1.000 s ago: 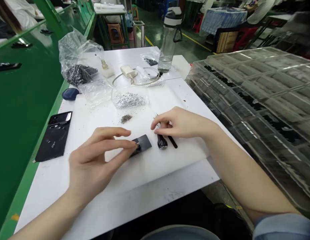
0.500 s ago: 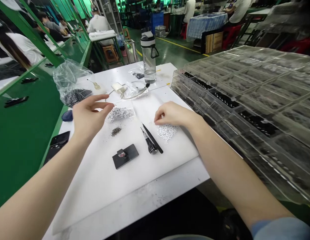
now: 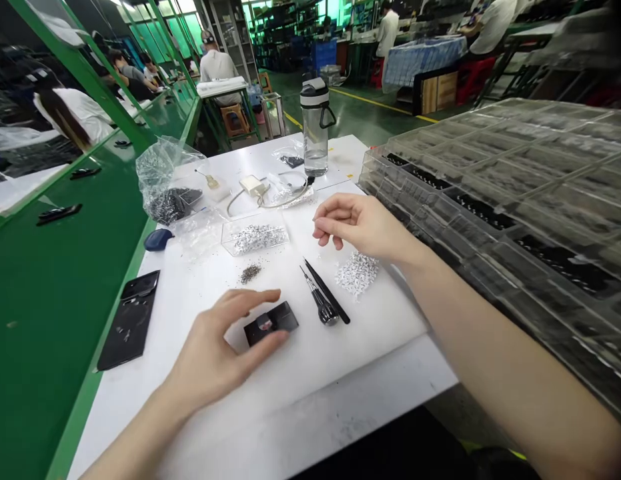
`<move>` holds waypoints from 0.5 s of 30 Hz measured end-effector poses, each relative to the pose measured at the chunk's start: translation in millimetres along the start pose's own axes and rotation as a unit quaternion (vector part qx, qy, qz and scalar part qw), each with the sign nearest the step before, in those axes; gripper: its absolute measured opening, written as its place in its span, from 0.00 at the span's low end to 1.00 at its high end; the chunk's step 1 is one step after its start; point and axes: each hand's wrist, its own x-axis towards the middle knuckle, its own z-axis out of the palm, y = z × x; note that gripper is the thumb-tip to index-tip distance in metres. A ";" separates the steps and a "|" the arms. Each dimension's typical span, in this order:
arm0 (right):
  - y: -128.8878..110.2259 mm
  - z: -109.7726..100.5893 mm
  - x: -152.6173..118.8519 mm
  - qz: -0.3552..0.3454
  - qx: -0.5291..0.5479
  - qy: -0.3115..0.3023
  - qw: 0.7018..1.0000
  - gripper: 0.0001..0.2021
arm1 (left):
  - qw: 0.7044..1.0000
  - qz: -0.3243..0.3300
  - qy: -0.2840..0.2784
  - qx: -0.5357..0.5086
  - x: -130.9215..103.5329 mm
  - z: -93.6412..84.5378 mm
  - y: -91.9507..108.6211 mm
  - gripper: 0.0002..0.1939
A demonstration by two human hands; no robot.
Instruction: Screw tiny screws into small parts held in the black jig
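My left hand (image 3: 215,350) is held open, thumb and fingers spread on both sides of a flat black block (image 3: 286,319) with a small raised piece on it; whether the fingers touch it I cannot tell. Thumb and fingertips of my right hand (image 3: 360,225) are pinched together above the mat, up and left of a pile of small white parts (image 3: 357,275). Anything between those fingertips is too small to make out. Between the hands lie a black-handled screwdriver (image 3: 324,308) and black tweezers (image 3: 336,303). Beyond the block is a little heap of tiny dark screws (image 3: 250,273).
A clear tray of small parts (image 3: 260,238), a cable with a white adapter (image 3: 253,185) and a water bottle (image 3: 315,133) stand farther back. Stacked clear plastic trays (image 3: 490,167) border the right. Left are a plastic bag (image 3: 165,180), a dark phone-like panel (image 3: 130,320) and a green bench (image 3: 35,320).
My left hand has come down from near the clear tray to the black block. My right hand has risen off the white pile with its fingertips together. The view has shifted slightly.
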 end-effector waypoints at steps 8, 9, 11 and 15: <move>-13.7 36.2 -16.3 -0.021 0.074 -0.017 0.997 0.08 | 0.999 -0.008 -0.016 -0.051 -17.2 15.6 -27.1 0.20; -15.1 41.2 -19.2 -0.025 0.078 -0.022 0.996 0.06 | 0.998 -0.019 -0.017 -0.061 -17.0 15.3 -28.2 0.19; -16.6 51.0 -24.7 -0.041 0.078 -0.036 0.996 0.05 | 0.996 -0.038 -0.023 -0.082 -16.4 14.4 -29.3 0.18; -16.1 67.7 -35.4 -0.117 0.038 -0.069 0.990 0.12 | 0.990 -0.060 -0.042 -0.124 -14.4 12.8 -27.6 0.19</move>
